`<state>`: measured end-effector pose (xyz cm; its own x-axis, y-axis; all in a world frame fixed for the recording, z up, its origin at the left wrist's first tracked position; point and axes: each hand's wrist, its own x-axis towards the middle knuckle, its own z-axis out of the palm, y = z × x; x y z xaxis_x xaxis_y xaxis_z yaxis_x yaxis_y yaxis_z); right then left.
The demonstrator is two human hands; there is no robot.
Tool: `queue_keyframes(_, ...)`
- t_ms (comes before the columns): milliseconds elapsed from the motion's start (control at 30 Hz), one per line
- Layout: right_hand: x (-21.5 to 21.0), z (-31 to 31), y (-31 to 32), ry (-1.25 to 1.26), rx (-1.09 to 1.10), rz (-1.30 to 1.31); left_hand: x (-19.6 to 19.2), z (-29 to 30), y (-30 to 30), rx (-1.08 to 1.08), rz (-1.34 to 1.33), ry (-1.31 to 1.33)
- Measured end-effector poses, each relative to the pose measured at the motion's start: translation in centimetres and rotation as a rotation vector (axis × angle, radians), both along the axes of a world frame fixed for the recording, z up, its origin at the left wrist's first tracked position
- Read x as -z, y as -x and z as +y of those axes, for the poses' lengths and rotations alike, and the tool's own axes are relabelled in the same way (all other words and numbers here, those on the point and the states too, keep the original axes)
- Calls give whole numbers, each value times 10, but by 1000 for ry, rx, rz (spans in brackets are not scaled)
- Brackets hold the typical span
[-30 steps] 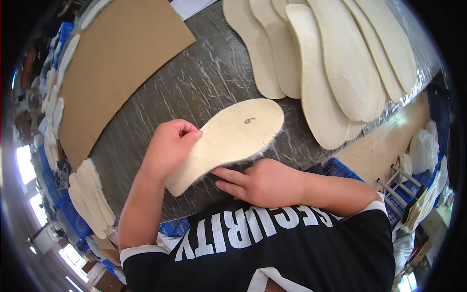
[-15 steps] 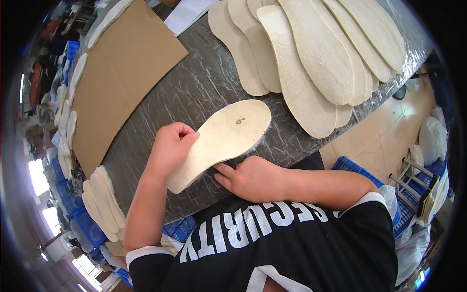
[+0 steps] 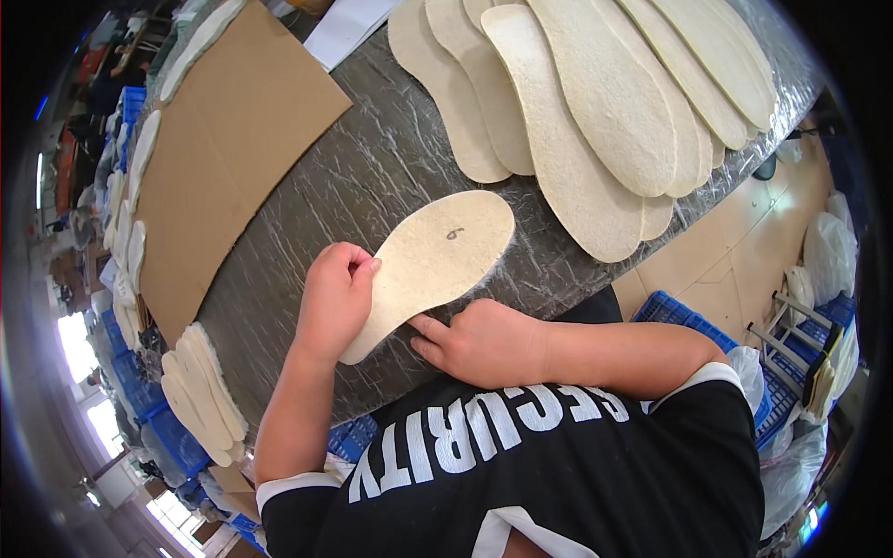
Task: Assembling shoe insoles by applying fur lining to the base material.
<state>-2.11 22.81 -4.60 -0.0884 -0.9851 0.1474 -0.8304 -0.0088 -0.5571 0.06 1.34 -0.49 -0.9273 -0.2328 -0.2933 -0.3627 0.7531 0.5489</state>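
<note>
A cream, fuzzy-edged insole (image 3: 442, 246) with a small dark handwritten mark near its wide end lies slanted over the dark table. My left hand (image 3: 339, 293) is closed on its far left edge, thumb on top and fingers curled at the side. At the near edge, by the narrow middle, is my right hand (image 3: 484, 339), back upward. Its index finger reaches to the insole's edge and the thumb sits a little apart from it; the other fingers are hidden beneath the hand.
Overlapping larger cream insoles (image 3: 595, 121) cover the table's far right. A brown cardboard sheet (image 3: 233, 139) lies at left, with smaller insoles (image 3: 200, 391) near the left edge. White paper (image 3: 349, 33) is at the back. Blue crates (image 3: 684, 316) and clear bags (image 3: 828, 256) stand right.
My left hand has shifted slightly right, and the insole's narrow end has swung a little right with it. The right hand has hardly moved.
</note>
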Motion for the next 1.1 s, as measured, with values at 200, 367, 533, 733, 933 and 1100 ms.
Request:
queue_keyframes(200, -1, 6, 7, 39, -44, -53, 4, 1, 1, -48, -21, -3)
queue_keyframes(367, -19, 16, 32, 134, 111, -71, 5, 3, -4, -29, 36, 35)
queue_keyframes(533, -27, 4, 55, 42, 413, -3, 1, 13, -12, 1, 107, 73)
queue_keyframes(733, -31, -9, 66, -50, 343, 20, -1, 19, -21, 97, 293, 142)
queue_keyframes(933, -22, -3, 67, 43, 329, -55, -8, 9, -22, 83, 308, -48)
queue_keyframes(1100, -12, 4, 63, 132, 349, -18, -23, -2, -14, -61, 18, -355)
